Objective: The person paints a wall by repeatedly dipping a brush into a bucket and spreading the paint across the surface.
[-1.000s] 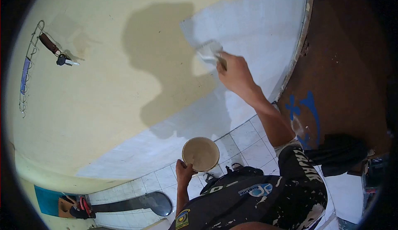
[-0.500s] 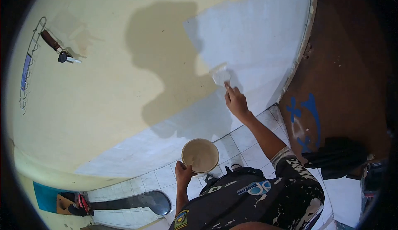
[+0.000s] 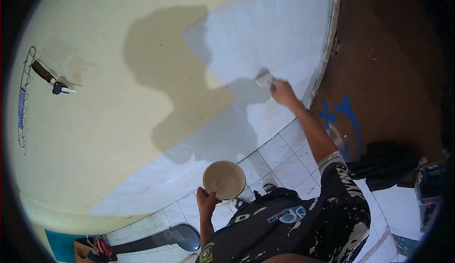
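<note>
My right hand (image 3: 284,93) is closed round the handle of a paintbrush (image 3: 265,79), whose white bristles are at the wall over a freshly coated white area (image 3: 279,31). The yellow, unpainted part of the wall (image 3: 104,135) spreads to the left, with my shadow falling across both colours. Low in front of my body, my left hand (image 3: 206,201) grips the rim of a round bucket (image 3: 240,170), its thumb over the edge. The bucket's inside looks beige, with a pale smear near the thumb.
A wire hook rack (image 3: 24,97) with keys (image 3: 59,88) hangs on the wall at left. Along the right stands a brown door-like panel (image 3: 388,64) with blue marks. Dark cloth (image 3: 384,163) hangs at its lower end. A long dark object (image 3: 156,239) lies on the white tiles (image 3: 279,149).
My right hand has moved the brush rightward, away from the yellow edge and further into the white area. The view has shifted slightly; my left hand still holds the bucket.
</note>
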Demonstrator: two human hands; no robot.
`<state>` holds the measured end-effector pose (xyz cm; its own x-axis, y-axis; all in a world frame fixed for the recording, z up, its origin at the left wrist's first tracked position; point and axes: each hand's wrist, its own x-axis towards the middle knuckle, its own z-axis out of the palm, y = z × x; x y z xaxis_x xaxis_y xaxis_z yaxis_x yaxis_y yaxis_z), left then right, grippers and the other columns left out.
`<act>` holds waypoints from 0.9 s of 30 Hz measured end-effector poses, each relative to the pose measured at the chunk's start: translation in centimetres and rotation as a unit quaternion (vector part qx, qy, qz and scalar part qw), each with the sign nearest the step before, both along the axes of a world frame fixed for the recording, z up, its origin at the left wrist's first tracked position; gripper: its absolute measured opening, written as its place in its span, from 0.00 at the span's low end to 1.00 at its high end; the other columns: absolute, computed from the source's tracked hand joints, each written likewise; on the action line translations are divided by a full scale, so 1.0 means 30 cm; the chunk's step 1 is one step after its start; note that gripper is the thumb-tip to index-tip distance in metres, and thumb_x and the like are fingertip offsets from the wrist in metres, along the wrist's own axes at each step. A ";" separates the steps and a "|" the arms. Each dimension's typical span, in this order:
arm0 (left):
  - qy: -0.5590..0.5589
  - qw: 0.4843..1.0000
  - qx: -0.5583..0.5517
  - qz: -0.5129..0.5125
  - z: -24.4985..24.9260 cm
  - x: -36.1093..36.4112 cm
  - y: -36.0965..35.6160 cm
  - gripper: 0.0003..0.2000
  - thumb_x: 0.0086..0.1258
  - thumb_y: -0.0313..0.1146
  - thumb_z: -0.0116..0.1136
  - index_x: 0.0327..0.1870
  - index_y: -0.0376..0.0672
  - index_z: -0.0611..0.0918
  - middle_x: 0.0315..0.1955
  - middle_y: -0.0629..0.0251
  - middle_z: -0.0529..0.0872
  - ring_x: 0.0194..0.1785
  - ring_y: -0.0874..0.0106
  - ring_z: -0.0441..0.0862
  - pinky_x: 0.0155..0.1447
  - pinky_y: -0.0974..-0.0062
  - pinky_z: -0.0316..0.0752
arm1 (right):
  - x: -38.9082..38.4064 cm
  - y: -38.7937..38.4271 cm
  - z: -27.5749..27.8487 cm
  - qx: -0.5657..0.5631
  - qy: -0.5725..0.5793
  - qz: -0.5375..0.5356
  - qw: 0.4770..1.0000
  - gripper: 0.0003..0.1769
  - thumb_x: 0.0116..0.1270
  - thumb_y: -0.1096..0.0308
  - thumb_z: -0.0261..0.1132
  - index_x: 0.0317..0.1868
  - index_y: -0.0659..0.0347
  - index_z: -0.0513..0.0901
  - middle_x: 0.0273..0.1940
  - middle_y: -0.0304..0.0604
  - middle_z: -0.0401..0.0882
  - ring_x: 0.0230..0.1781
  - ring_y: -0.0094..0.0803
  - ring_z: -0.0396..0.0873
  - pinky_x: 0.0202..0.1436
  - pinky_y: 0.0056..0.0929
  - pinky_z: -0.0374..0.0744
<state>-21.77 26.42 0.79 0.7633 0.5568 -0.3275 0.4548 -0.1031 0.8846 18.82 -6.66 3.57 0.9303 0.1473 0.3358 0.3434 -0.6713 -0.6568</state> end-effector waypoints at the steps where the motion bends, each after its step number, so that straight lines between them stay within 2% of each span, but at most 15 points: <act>1: 0.001 1.000 -0.001 0.000 -0.004 0.002 -0.003 0.11 0.63 0.23 0.60 0.34 0.33 0.67 0.28 0.62 0.72 0.24 0.67 0.82 0.25 0.65 0.89 | 0.005 -0.010 0.165 -0.001 0.027 0.012 1.000 0.10 0.66 0.67 0.63 0.40 0.67 0.82 0.42 0.63 0.84 0.47 0.61 0.82 0.53 0.55 0.79; 3: 0.009 1.000 -0.007 -0.025 -0.021 0.014 0.008 0.12 0.67 0.24 0.59 0.36 0.34 0.66 0.30 0.57 0.74 0.27 0.60 0.87 0.27 0.63 0.91 | -0.044 -0.018 0.446 0.020 -0.006 0.014 1.000 0.11 0.66 0.68 0.63 0.42 0.68 0.82 0.43 0.63 0.83 0.47 0.61 0.81 0.54 0.53 0.79; 5: 0.010 0.999 0.013 -0.035 -0.052 0.012 0.017 0.12 0.67 0.24 0.60 0.36 0.34 0.66 0.30 0.57 0.75 0.27 0.60 0.87 0.28 0.63 0.91 | -0.075 -0.034 0.589 0.043 -0.038 0.016 0.998 0.11 0.67 0.69 0.63 0.44 0.69 0.82 0.43 0.64 0.83 0.46 0.61 0.82 0.51 0.51 0.80; 7: 0.011 0.998 0.034 -0.044 -0.057 0.016 0.009 0.12 0.67 0.24 0.60 0.36 0.34 0.66 0.30 0.56 0.75 0.28 0.59 0.87 0.28 0.63 0.92 | -0.112 -0.036 0.712 0.094 -0.135 0.020 0.986 0.15 0.72 0.70 0.63 0.56 0.66 0.81 0.31 0.60 0.83 0.33 0.49 0.86 0.40 0.38 0.80; 8: 0.002 0.999 0.029 -0.044 -0.048 0.018 -0.003 0.12 0.67 0.24 0.60 0.36 0.34 0.66 0.30 0.56 0.75 0.28 0.59 0.88 0.28 0.62 0.92 | -0.147 -0.027 0.761 0.094 -0.134 0.021 0.986 0.15 0.72 0.70 0.63 0.56 0.66 0.81 0.31 0.60 0.83 0.33 0.49 0.86 0.40 0.38 0.80; 10: -0.007 0.999 0.022 -0.041 -0.046 0.020 -0.013 0.12 0.67 0.24 0.60 0.36 0.34 0.66 0.30 0.56 0.76 0.28 0.59 0.88 0.29 0.62 0.92 | -0.223 -0.004 0.813 0.153 -0.085 -0.025 0.984 0.17 0.70 0.70 0.62 0.56 0.66 0.79 0.43 0.63 0.83 0.44 0.60 0.83 0.45 0.47 0.81; 12: 0.004 0.998 0.051 -0.020 -0.061 0.018 -0.022 0.11 0.63 0.25 0.61 0.34 0.35 0.68 0.26 0.63 0.72 0.25 0.71 0.80 0.24 0.66 0.87 | -0.157 0.036 0.640 0.165 -0.151 -0.015 0.975 0.18 0.70 0.70 0.62 0.59 0.65 0.78 0.44 0.63 0.83 0.44 0.59 0.83 0.45 0.48 0.81; 13: 0.003 0.999 0.047 -0.015 -0.044 0.022 -0.039 0.11 0.63 0.25 0.61 0.34 0.35 0.68 0.26 0.63 0.72 0.25 0.71 0.80 0.24 0.66 0.87 | -0.109 0.058 0.515 0.178 -0.218 -0.007 0.960 0.20 0.71 0.70 0.62 0.62 0.63 0.76 0.44 0.63 0.83 0.44 0.59 0.83 0.45 0.48 0.81; 15: -0.011 1.000 -0.015 -0.001 0.010 0.023 -0.069 0.12 0.63 0.26 0.61 0.32 0.36 0.67 0.25 0.63 0.72 0.25 0.71 0.80 0.23 0.67 0.84 | -0.071 0.083 0.252 0.070 -0.183 -0.008 0.981 0.23 0.71 0.69 0.63 0.65 0.63 0.74 0.47 0.63 0.83 0.45 0.61 0.83 0.46 0.49 0.82; 17: -0.010 1.000 -0.010 0.004 -0.021 -0.002 -0.056 0.12 0.62 0.27 0.62 0.31 0.36 0.68 0.24 0.62 0.73 0.24 0.71 0.78 0.24 0.66 0.79 | -0.093 0.078 -0.020 0.085 -0.191 0.031 0.977 0.26 0.70 0.69 0.63 0.67 0.63 0.72 0.49 0.65 0.82 0.46 0.61 0.82 0.47 0.50 0.82; 19: 0.049 0.981 0.173 -0.068 -0.018 -0.020 -0.025 0.12 0.60 0.29 0.63 0.31 0.36 0.69 0.22 0.60 0.73 0.24 0.69 0.76 0.27 0.65 0.74 | -0.167 0.054 -0.195 0.061 0.103 -0.005 0.993 0.29 0.70 0.67 0.65 0.69 0.63 0.69 0.50 0.65 0.83 0.44 0.59 0.85 0.46 0.51 0.83; 21: 0.050 0.984 0.164 -0.055 -0.006 -0.049 -0.016 0.13 0.60 0.29 0.64 0.31 0.36 0.69 0.22 0.60 0.73 0.25 0.69 0.76 0.28 0.65 0.74 | -0.205 0.021 -0.659 0.162 0.176 -0.023 0.971 0.26 0.71 0.63 0.66 0.65 0.61 0.71 0.41 0.56 0.85 0.32 0.47 0.86 0.32 0.47 0.83; 23: 0.047 0.989 0.135 -0.038 -0.004 -0.084 -0.032 0.13 0.59 0.29 0.64 0.32 0.36 0.70 0.22 0.59 0.74 0.25 0.68 0.76 0.30 0.64 0.74 | -0.467 -0.012 -0.502 0.307 0.420 0.013 0.854 0.20 0.73 0.60 0.67 0.60 0.56 0.72 0.31 0.42 0.78 0.21 0.29 0.75 0.19 0.34 0.72; 25: 0.047 0.992 0.115 -0.030 0.043 -0.111 -0.050 0.13 0.60 0.30 0.65 0.32 0.36 0.70 0.22 0.59 0.74 0.26 0.68 0.77 0.31 0.63 0.75 | -0.666 -0.021 -0.438 0.431 0.522 0.014 0.736 0.15 0.75 0.60 0.65 0.55 0.52 0.71 0.26 0.35 0.70 0.18 0.20 0.62 0.17 0.23 0.61; 27: 0.046 0.994 0.095 -0.023 0.045 -0.140 -0.062 0.14 0.60 0.30 0.66 0.32 0.36 0.70 0.23 0.58 0.75 0.26 0.67 0.78 0.31 0.63 0.76 | -0.841 -0.022 -0.387 0.478 0.551 0.029 0.683 0.15 0.76 0.62 0.64 0.57 0.50 0.71 0.27 0.34 0.67 0.18 0.19 0.59 0.17 0.21 0.56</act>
